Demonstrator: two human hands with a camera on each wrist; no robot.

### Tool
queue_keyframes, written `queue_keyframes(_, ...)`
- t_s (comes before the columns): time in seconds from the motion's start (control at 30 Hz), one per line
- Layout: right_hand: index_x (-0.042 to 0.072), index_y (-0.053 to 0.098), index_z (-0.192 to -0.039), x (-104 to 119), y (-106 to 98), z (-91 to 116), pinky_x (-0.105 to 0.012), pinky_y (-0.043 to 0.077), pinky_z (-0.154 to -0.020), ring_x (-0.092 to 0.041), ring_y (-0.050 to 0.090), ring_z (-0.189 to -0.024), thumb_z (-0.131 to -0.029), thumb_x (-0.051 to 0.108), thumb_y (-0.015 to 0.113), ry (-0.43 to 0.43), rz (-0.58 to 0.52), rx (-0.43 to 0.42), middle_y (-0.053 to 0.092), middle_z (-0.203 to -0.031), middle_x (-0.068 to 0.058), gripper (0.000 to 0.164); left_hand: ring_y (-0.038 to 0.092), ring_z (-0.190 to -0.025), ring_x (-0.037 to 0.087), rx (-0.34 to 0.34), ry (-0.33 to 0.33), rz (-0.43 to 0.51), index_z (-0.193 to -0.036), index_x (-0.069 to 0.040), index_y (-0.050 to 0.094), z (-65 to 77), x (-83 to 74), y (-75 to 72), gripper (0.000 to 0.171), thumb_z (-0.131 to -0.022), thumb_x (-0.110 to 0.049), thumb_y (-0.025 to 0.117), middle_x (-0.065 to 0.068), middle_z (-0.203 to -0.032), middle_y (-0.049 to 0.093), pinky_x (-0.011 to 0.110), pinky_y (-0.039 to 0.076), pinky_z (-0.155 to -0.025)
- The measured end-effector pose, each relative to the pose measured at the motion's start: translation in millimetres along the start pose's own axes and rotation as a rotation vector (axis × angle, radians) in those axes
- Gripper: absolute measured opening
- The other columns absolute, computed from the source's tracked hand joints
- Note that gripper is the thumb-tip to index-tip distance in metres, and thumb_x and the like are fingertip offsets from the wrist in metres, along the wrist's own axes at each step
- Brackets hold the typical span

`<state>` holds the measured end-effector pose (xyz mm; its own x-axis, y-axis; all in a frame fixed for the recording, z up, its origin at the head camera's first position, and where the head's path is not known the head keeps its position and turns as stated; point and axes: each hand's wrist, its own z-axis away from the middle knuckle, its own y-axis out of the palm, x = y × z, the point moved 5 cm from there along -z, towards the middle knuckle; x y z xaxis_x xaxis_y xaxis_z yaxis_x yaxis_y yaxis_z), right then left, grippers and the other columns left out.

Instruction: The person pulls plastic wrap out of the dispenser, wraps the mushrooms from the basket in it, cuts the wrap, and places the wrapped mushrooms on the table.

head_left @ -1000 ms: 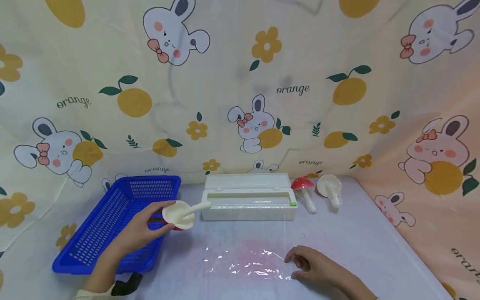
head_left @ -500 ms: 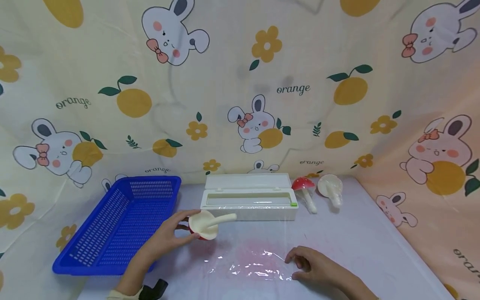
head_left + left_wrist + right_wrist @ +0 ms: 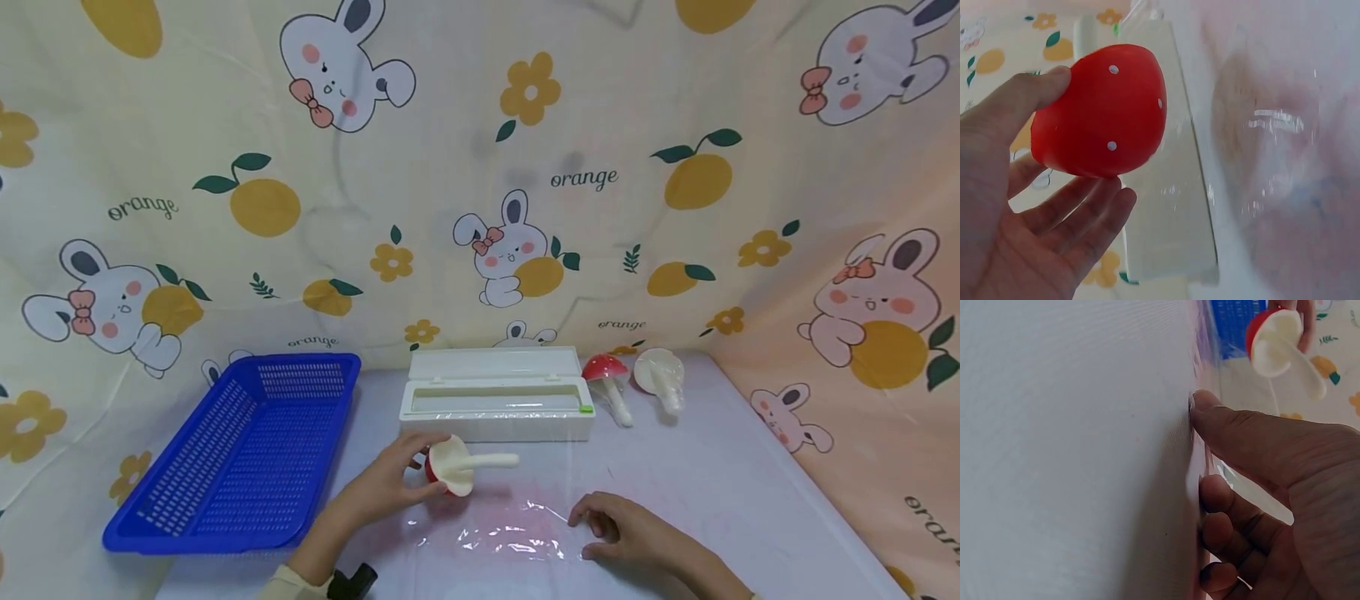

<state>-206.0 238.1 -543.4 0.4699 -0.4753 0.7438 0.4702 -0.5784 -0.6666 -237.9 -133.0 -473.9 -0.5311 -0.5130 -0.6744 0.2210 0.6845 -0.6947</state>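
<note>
My left hand (image 3: 393,479) grips a toy mushroom (image 3: 452,467) by its red cap, between thumb and fingers. The cap has white dots in the left wrist view, and the pale stem points right. The mushroom is held above a sheet of clear plastic wrap (image 3: 510,533) spread on the table in front of a white wrap dispenser box (image 3: 498,425). At the sheet's right edge rests my right hand (image 3: 630,529), fingers loosely bent, thumb and index fingertips apart and pressing at the wrap's edge. The right wrist view shows its thumb (image 3: 1229,422) against the surface.
A blue plastic basket (image 3: 318,492) stands on the left of the table. Right of the dispenser box lie a red-capped mushroom (image 3: 606,367) and another mushroom (image 3: 660,375), pale underside showing, apparently wrapped in film. A patterned cloth (image 3: 420,167) hangs behind.
My left hand has carried the mushroom rightward and toward me, from beside the basket to over the wrap. Its stem has turned to level. My right hand has stayed put.
</note>
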Motion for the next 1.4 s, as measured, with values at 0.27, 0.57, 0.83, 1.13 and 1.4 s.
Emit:
queue_keyframes(0.27,0.021,0.069,-0.119,2,0,0,-0.018,0.045,-0.066,-0.001,0.051,-0.078,-0.095,0.03,0.085,-0.009,-0.004,-0.002,0.056,-0.088,0.006,0.03,0.06,-0.118,0.018,0.069,-0.043,-0.035,-0.152,-0.014,0.057,-10.1,-6.7,22.8,0.069,-0.092,-0.03,0.088,0.009,-0.139,0.059,0.045,0.058,-0.101)
queue_keyframes(0.57,0.02,0.069,-0.12,3,-1,-1,-0.018,0.045,-0.065,-0.001,0.051,-0.078,-0.094,0.03,0.085,0.006,-0.019,0.0,0.057,-0.089,0.005,0.032,0.057,-0.131,0.023,0.017,-0.062,-0.195,-0.153,-0.021,0.057,-23.1,-7.8,38.1,0.073,-0.09,-0.031,0.091,0.004,-0.144,0.057,0.051,0.053,-0.11)
queue_keyframes(0.83,0.021,0.069,-0.124,1,0,-2,-0.019,0.045,-0.065,-0.002,0.052,-0.079,-0.095,0.03,0.084,0.035,-0.017,-0.001,0.056,-0.089,0.005,0.033,0.057,-0.135,0.031,-0.03,-0.037,-0.264,-0.156,-0.018,0.055,-29.0,-8.1,49.0,0.082,-0.085,-0.031,0.094,0.011,-0.149,0.054,0.052,0.055,-0.107)
queue_keyframes(1.13,0.024,0.063,-0.119,6,1,-1,-0.019,0.046,-0.068,-0.002,0.052,-0.081,-0.085,0.041,0.092,0.048,0.028,-0.014,0.056,-0.09,0.007,0.048,0.055,-0.138,0.03,-0.022,-0.121,-0.287,-0.164,-0.026,0.042,-30.3,-2.3,53.8,0.101,-0.08,-0.036,0.097,0.005,-0.153,0.054,0.054,0.055,-0.106)
queue_keyframes(1.4,0.025,0.065,-0.109,10,-1,2,-0.02,0.045,-0.069,-0.002,0.052,-0.082,-0.092,0.03,0.087,0.024,0.086,-0.038,0.055,-0.088,0.011,0.029,0.054,-0.139,0.03,-0.044,-0.139,-0.255,-0.163,-0.024,0.043,-21.6,-1.4,50.5,0.101,-0.079,-0.033,0.099,0.005,-0.153,0.053,0.057,0.054,-0.107)
